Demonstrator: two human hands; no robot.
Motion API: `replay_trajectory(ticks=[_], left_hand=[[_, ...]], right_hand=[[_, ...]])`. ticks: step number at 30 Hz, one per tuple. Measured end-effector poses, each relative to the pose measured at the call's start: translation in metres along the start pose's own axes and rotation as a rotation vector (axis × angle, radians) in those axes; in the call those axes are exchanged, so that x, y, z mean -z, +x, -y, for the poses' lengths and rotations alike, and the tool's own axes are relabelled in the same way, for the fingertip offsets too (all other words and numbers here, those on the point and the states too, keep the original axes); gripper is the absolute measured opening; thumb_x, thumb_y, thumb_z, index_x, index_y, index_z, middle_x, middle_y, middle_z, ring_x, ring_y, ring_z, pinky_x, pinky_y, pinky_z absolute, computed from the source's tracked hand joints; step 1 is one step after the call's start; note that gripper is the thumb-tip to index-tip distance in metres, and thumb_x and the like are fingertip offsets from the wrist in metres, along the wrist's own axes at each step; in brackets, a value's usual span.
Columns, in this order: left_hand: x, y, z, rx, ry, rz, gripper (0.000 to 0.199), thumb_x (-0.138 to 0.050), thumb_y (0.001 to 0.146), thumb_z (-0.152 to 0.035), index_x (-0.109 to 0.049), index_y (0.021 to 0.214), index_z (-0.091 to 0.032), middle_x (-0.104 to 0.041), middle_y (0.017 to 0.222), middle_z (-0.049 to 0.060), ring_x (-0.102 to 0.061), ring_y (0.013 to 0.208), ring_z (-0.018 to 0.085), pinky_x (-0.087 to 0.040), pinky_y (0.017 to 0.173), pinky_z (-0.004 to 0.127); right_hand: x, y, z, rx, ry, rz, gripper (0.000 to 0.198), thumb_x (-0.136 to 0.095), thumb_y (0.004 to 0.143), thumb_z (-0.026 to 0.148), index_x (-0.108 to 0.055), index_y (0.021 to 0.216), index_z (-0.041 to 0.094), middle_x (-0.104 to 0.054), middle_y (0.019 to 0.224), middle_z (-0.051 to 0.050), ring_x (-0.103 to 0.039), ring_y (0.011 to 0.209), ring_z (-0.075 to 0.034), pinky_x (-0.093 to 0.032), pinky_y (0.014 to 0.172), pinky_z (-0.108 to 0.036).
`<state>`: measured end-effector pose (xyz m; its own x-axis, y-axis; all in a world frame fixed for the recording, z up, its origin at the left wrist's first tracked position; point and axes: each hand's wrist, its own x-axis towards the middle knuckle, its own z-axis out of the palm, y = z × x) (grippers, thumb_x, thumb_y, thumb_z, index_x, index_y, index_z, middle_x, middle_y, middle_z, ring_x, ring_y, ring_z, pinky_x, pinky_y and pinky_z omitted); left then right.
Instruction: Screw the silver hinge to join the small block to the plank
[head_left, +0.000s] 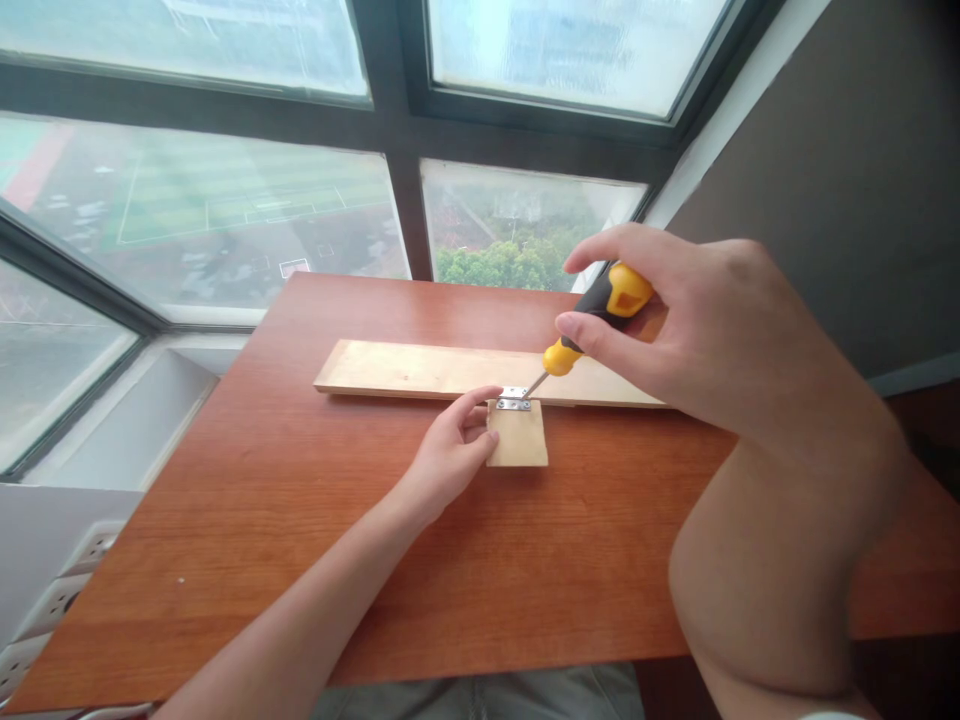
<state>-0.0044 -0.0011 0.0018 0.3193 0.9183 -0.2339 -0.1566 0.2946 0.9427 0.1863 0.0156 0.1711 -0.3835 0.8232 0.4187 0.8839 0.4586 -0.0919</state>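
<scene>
My right hand [675, 310] grips a screwdriver [609, 298] with a yellow and black handle, held at a slant. The tip of its metal shaft meets the right part of a small silver hinge [514, 400]. That hinge lies where a small square wooden piece [519, 440] meets a long pale wooden board [420, 368]. At the left edge of the small piece, my left hand [459, 440] pinches it between thumb and fingers, with the index fingertip at the hinge. Screw heads on the hinge are too small to make out clearly.
A reddish-brown wooden table [247, 520] carries the boards. Dark-framed windows [390, 130] rise behind it, with a grey wall [847, 190] at the right. White power sockets [60, 605] line the lower left, beside the table's edge.
</scene>
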Motion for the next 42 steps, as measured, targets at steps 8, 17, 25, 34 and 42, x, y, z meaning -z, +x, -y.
replay_trajectory(ticks=[8, 17, 25, 34, 42], left_hand=[[-0.004, 0.001, 0.0, 0.003, -0.019, 0.002, 0.055, -0.065, 0.076, -0.016, -0.052, 0.129, -0.018, -0.067, 0.111, 0.009, -0.064, 0.1, 0.02, -0.051, 0.078, 0.026], [-0.006, 0.002, -0.001, 0.011, -0.01, -0.005, 0.054, -0.066, 0.074, -0.016, -0.054, 0.127, -0.019, -0.066, 0.111, 0.01, -0.064, 0.097, 0.021, -0.05, 0.076, 0.027], [-0.007, 0.001, -0.001, 0.002, -0.002, -0.013, 0.055, -0.067, 0.075, -0.017, -0.053, 0.128, -0.018, -0.065, 0.109, 0.009, -0.064, 0.094, 0.019, -0.049, 0.074, 0.025], [-0.005, 0.002, -0.001, 0.006, -0.012, 0.002, 0.053, -0.066, 0.076, -0.015, -0.054, 0.127, -0.019, -0.066, 0.112, 0.009, -0.064, 0.098, 0.02, -0.05, 0.075, 0.025], [-0.004, 0.004, 0.002, -0.005, -0.039, 0.011, 0.054, -0.067, 0.074, -0.015, -0.055, 0.127, -0.019, -0.067, 0.115, 0.01, -0.065, 0.102, 0.023, -0.052, 0.08, 0.029]], right_hand=[[-0.006, 0.004, 0.002, 0.038, 0.076, -0.008, 0.028, -0.06, 0.085, 0.038, -0.062, 0.11, 0.025, -0.067, 0.078, 0.002, -0.061, 0.066, -0.017, -0.042, 0.064, -0.03], [-0.004, 0.003, 0.002, 0.042, 0.077, 0.004, 0.026, -0.059, 0.086, 0.039, -0.061, 0.109, 0.028, -0.067, 0.077, 0.002, -0.061, 0.065, -0.018, -0.043, 0.065, -0.031], [-0.004, 0.004, 0.003, 0.038, 0.085, 0.012, 0.027, -0.059, 0.086, 0.04, -0.061, 0.109, 0.026, -0.067, 0.078, 0.001, -0.061, 0.066, -0.018, -0.042, 0.065, -0.031], [-0.013, 0.005, -0.003, -0.036, 0.053, -0.037, 0.028, -0.059, 0.086, 0.045, -0.062, 0.104, 0.024, -0.065, 0.072, 0.001, -0.058, 0.061, -0.017, -0.04, 0.059, -0.03], [-0.013, 0.007, 0.012, -0.085, 0.117, -0.007, 0.022, -0.057, 0.088, 0.04, -0.058, 0.103, 0.024, -0.066, 0.079, 0.0, -0.06, 0.067, -0.019, -0.04, 0.059, -0.032]])
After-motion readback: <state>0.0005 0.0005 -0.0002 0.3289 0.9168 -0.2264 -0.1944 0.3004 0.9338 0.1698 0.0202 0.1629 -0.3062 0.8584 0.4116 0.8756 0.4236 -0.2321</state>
